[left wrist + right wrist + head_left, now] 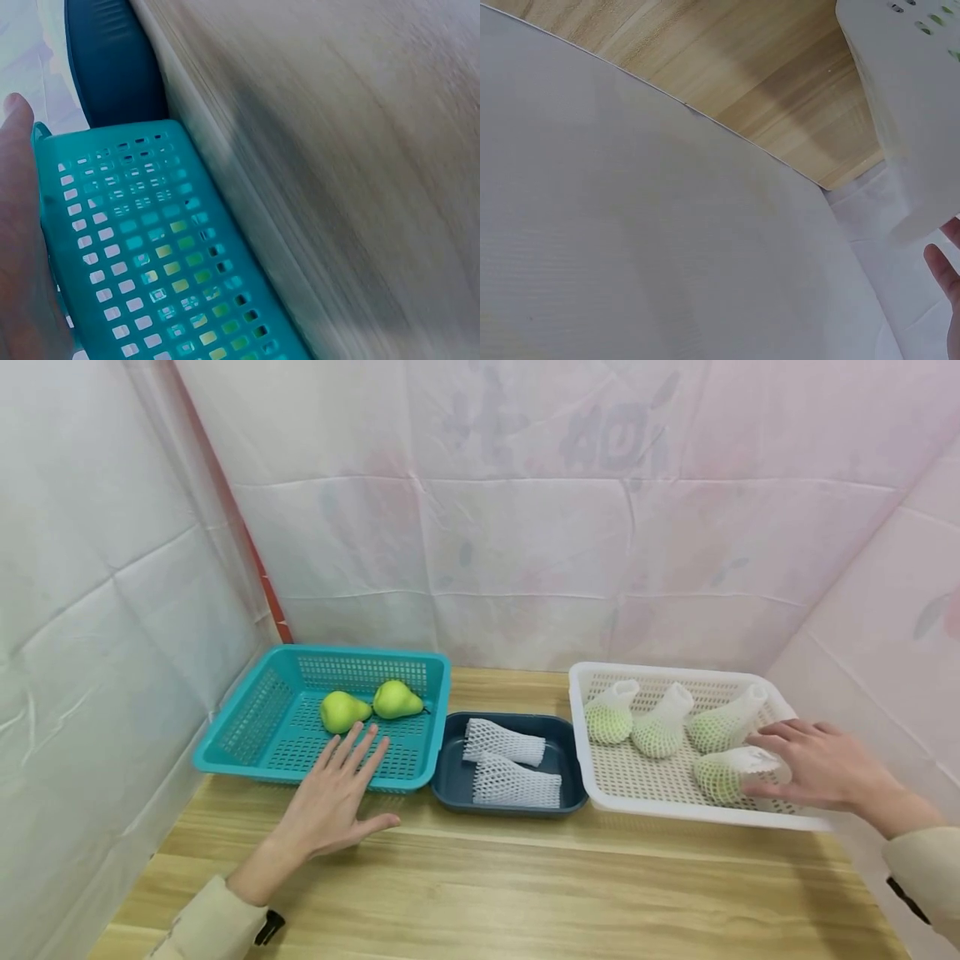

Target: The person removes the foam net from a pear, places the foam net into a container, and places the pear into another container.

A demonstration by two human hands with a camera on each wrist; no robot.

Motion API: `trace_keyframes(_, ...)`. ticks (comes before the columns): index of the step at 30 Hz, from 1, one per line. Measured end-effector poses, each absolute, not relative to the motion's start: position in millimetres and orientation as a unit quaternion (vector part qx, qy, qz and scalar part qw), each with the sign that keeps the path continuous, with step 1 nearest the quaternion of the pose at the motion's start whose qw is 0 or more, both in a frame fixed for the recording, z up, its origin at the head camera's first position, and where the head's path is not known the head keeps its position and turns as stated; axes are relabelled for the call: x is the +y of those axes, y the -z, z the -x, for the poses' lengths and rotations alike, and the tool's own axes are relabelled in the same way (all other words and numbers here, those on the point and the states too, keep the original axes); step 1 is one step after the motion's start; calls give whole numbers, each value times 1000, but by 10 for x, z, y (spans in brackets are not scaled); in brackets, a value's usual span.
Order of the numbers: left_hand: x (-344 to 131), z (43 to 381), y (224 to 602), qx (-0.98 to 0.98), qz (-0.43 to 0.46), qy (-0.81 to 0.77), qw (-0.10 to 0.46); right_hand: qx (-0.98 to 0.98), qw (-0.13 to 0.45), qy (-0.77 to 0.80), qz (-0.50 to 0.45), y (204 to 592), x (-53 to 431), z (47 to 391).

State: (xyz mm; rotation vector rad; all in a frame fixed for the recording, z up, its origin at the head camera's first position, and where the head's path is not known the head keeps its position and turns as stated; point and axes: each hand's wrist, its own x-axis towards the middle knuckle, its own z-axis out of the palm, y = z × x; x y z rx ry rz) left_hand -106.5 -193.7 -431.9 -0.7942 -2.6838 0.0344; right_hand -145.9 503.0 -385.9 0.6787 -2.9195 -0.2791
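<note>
My left hand [330, 803] is spread with straight fingers over the near side of a teal basket [247, 768], its fingertips close to two bare green pears [342, 712]. In the left wrist view, part of the left hand [26, 247] shows beside the basket's wall. At the right, my right hand [828, 768] holds a net-sleeved pear [718, 777] by its narrow end, thumb on the near side and fingers on the far side. That pear lies low in a white basket [686, 810]. The right wrist view catches only fingertips [941, 270] by that basket's wall.
Between the baskets stands a dark blue tray [450, 789] with two empty white foam net sleeves [517, 781]. Several other sleeved pears [660, 727] sit in the white basket. Draped sheets [517, 543] enclose the wooden table [480, 885] at the back and sides.
</note>
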Motion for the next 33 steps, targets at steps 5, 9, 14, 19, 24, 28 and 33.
trace_keyframes(5, -1951, 1077, 4326, -944, 279, -15, 175, -961, 82, 98, -244, 3898, 5037, 1470)
trace_keyframes(9, -1955, 1075, 4332, -943, 281, -11, 178, -958, 81, 105, -254, 3919, 5015, 1472)
trace_keyframes(14, -1955, 1067, 4328, -942, 280, -11, 185, -955, 79, 104, -265, 3928, 4946, 1464)
trace_keyframes(19, -1954, 1062, 4323, -942, 280, -14, 184, -953, 81, 93, -278, 3926, 4845, 1471)
trace_keyframes(24, -1956, 1053, 4309, -942, 281, -16, 181, -950, 76, 95, -286, 3941, 4764, 1482)
trace_keyframes(28, -1956, 1048, 4304, -943, 280, -16, 176, -952, 64, 98, -284, 3953, 4716, 1489)
trace_keyframes(33, -1956, 1046, 4307, -943, 281, -16, 178, -950, 60, 102, -289, 3990, 4684, 1514)
